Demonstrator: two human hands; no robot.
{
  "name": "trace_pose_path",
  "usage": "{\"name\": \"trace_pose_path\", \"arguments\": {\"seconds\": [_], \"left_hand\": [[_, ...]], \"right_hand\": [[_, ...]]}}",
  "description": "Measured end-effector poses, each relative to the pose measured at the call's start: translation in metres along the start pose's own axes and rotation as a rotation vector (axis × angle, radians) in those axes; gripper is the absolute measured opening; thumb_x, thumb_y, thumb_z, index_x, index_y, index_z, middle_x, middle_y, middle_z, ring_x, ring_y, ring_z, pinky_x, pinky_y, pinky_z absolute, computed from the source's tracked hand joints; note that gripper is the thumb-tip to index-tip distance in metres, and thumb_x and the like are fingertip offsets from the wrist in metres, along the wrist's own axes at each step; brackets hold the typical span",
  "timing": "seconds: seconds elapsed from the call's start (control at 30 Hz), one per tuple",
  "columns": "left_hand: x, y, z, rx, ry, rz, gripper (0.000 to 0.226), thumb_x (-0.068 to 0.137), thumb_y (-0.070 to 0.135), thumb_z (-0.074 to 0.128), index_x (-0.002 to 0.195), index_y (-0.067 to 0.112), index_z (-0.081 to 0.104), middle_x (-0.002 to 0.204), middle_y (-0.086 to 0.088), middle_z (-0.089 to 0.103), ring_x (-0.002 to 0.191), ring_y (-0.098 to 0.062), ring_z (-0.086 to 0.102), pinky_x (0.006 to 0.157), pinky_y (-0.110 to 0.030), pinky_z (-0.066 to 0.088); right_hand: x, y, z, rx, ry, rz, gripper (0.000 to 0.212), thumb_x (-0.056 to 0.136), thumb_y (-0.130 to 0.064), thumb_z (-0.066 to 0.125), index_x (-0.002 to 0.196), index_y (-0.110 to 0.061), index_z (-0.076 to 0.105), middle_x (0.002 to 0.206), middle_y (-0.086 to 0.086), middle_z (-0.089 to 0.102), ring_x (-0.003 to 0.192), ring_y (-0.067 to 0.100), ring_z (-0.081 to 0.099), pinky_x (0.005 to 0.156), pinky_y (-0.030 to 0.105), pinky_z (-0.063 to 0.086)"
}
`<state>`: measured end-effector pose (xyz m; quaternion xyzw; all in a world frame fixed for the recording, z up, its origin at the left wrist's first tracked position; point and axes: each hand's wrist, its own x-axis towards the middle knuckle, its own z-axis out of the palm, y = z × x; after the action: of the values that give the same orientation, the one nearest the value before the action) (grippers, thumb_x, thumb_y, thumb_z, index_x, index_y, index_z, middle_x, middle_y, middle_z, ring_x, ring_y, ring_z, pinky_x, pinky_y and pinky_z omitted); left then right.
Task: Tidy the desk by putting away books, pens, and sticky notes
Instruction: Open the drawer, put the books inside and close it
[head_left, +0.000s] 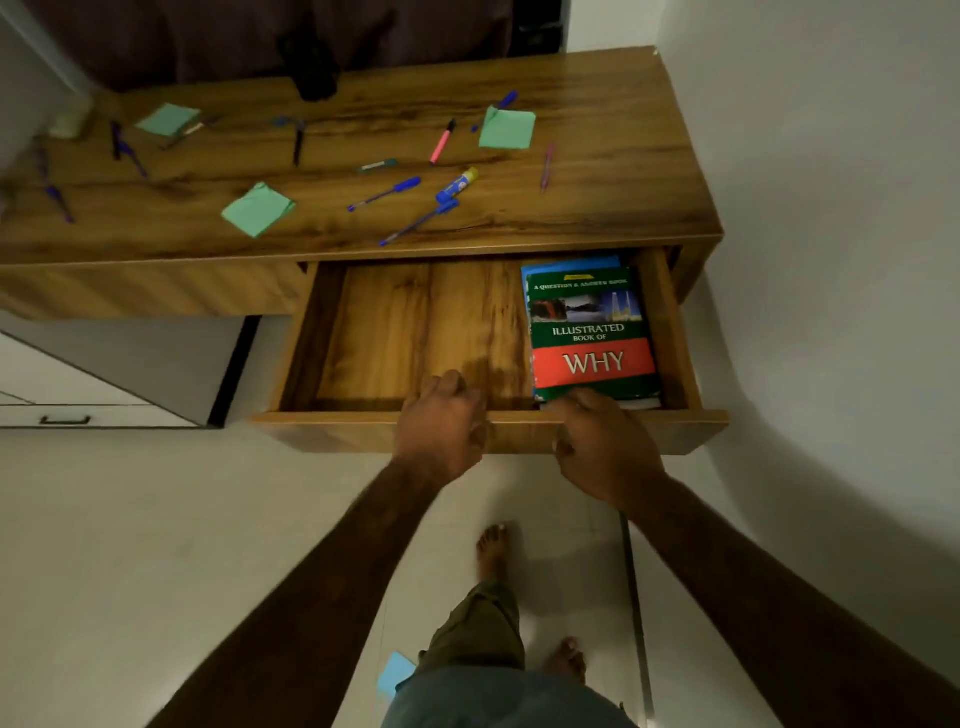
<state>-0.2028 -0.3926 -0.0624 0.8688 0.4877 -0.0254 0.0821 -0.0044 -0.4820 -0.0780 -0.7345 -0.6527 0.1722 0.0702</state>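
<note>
The wooden desk's drawer (415, 332) is pulled open. At its right end lies a stack of books, topped by a green and red book (592, 332) titled "Illustrated Book of Why". My left hand (441, 426) curls over the drawer front (332, 428) near its middle. My right hand (605, 447) curls over the same front edge, fingertips at the book's near edge. On the desk top (597, 197) lie three green sticky note pads (258, 209) (507, 128) (167, 119), several blue pens (384, 194), a pink pen (442, 141), a black pen (297, 141) and a glue stick (457, 185).
The left part of the drawer floor is bare wood. A white wall runs close along the desk's right side. A dark object (311, 67) stands at the desk's back. A white cabinet with a black handle (65, 420) is at the left. A blue sticky pad (396, 673) lies on the floor by my feet.
</note>
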Motion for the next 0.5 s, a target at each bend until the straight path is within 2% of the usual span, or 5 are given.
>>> {"name": "trace_pose_path", "arguments": {"seconds": [0.13,0.27,0.33,0.5], "left_hand": [[-0.015,-0.017,0.001,-0.040,0.005,-0.088,0.020,0.092,0.029,0.059,0.112,0.028,0.064,0.121,0.004,0.055,0.113,-0.020,0.054,0.088,-0.040,0.055],[-0.008,-0.012,-0.002,0.028,0.007,-0.113,0.024,0.091,0.021,0.060,0.114,0.026,0.061,0.115,0.002,0.059,0.107,-0.022,0.058,0.082,-0.037,0.056],[-0.001,-0.011,-0.005,0.090,-0.025,-0.106,0.023,0.091,0.022,0.061,0.114,0.025,0.060,0.110,0.001,0.061,0.101,-0.021,0.061,0.080,-0.036,0.056],[0.020,-0.019,-0.012,0.118,-0.060,-0.089,0.017,0.093,0.021,0.058,0.109,0.021,0.064,0.103,-0.001,0.063,0.091,-0.020,0.063,0.077,-0.034,0.055]], "right_hand": [[-0.006,-0.007,0.009,-0.114,0.092,-0.049,0.036,0.080,-0.021,0.062,0.115,-0.021,0.065,0.111,0.002,0.055,0.103,0.024,0.052,0.077,0.039,0.054],[0.001,-0.009,0.012,-0.141,0.106,-0.056,0.033,0.081,-0.013,0.069,0.114,-0.017,0.066,0.108,0.005,0.057,0.100,0.026,0.055,0.070,0.040,0.057],[0.008,-0.011,0.008,-0.150,0.103,-0.066,0.033,0.081,-0.012,0.073,0.113,-0.016,0.067,0.108,0.007,0.060,0.099,0.026,0.059,0.069,0.037,0.057],[0.035,-0.019,-0.005,-0.165,0.089,-0.018,0.026,0.087,-0.017,0.070,0.112,-0.018,0.065,0.114,0.002,0.061,0.107,0.022,0.059,0.076,0.033,0.055]]}}
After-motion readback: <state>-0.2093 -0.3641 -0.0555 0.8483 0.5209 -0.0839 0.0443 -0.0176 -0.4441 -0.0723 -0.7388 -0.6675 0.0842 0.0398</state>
